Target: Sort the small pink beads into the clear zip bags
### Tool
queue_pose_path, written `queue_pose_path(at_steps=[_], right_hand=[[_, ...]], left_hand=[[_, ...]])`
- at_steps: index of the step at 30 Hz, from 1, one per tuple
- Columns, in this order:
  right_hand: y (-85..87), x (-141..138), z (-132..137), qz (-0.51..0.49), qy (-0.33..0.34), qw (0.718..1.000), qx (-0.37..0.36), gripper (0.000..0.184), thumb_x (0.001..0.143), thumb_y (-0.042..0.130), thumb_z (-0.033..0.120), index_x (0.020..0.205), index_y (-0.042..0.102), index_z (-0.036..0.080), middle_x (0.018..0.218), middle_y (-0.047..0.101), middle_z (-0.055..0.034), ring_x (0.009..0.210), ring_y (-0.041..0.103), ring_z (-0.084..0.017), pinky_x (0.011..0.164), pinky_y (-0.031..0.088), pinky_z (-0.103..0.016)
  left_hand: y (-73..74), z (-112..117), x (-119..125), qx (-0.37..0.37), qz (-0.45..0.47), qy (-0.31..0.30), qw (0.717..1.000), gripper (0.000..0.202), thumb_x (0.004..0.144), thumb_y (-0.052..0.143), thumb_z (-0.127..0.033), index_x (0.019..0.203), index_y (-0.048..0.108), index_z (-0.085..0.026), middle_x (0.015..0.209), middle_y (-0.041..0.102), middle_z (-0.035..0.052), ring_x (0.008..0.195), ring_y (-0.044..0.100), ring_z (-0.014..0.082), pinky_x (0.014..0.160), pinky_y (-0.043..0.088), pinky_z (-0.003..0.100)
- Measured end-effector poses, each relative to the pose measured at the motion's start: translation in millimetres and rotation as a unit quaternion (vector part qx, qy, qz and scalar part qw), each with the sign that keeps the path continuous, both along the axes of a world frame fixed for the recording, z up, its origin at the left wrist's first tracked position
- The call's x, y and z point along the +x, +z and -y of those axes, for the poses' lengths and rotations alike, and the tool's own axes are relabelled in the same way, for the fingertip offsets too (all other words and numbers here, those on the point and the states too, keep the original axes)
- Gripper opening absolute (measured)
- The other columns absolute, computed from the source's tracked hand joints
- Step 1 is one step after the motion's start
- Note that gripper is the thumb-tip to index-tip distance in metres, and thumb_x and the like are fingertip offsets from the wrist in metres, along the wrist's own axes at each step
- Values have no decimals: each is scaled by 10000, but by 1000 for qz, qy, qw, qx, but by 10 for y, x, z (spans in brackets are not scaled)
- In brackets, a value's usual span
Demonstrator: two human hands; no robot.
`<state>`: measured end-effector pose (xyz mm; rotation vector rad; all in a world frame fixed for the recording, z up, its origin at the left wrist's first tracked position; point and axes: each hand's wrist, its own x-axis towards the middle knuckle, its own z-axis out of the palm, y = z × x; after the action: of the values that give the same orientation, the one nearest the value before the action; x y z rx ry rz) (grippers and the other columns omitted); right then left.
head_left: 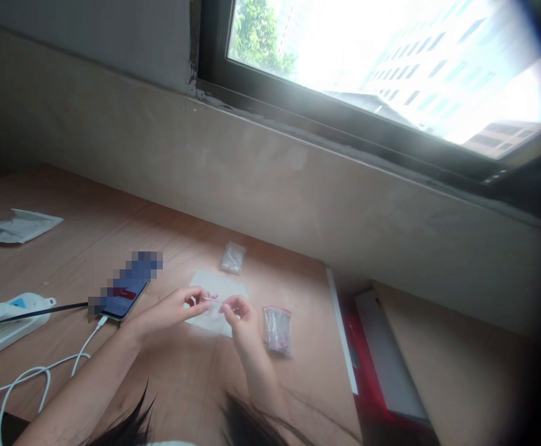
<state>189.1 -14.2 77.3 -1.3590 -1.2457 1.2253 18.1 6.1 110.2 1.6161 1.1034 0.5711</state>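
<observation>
My left hand point(191, 305) and my right hand point(241, 314) are close together above a white sheet point(204, 323) of paper or tissue. Both are closed in a pinch. Between their fingertips runs a thin pale pink strand point(214, 300), held at each end; its exact kind is too small to make out. A few small reddish bits show just behind it, over the sheet. Right of my right hand lies a clear zip bag point(277, 331) with a red top edge and small pinkish pieces inside. Behind the sheet sits another small clear bag point(232, 257) with whitish contents.
On the left, a phone point(124, 294) with a white charging cable point(47, 370) lies near my left forearm. A white power strip point(14, 319) and a crumpled white packet point(21, 227) are farther left. Wall and window border the wooden table point(168, 229); a red binder point(367, 365) stands past its right edge.
</observation>
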Motion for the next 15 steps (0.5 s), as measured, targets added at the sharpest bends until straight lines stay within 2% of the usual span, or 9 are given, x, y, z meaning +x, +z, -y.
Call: queue_pose_path(at_steps=[2,6,11,15], right_hand=[[34,-3,-15,-7,12,1000,-5,160,679,539,324,638,543,169,650,565,-5,643,501,-136,597,375,-228],[10,-27,-20,-51,46,997,-22,192,697,526,354,730,567,169,749,598,-23,709,535,-150,648,393,-249],[-126,-58,4,-51,12,999,-12,177,675,559,336,642,541,163,655,594,-16,662,541,-143,648,393,-254],[-141,-59,34,-61,-4,998,-21,184,666,572,330,614,536,157,623,588,-12,635,542,-136,629,397,-247]], left_hand=[[10,-31,20,9,-2,-16,1000,274,749,437,-409,727,575,-173,689,559,-10,627,489,131,543,358,197],[6,-54,56,38,-19,-5,999,288,751,442,-413,699,570,-161,648,533,-10,619,481,134,549,347,204],[-55,21,134,12,10,-35,999,281,783,398,-401,769,561,-174,746,553,-5,725,499,149,639,365,216],[-122,87,194,-4,34,-9,999,271,797,383,-382,749,544,-169,738,542,-6,731,498,143,655,370,217]])
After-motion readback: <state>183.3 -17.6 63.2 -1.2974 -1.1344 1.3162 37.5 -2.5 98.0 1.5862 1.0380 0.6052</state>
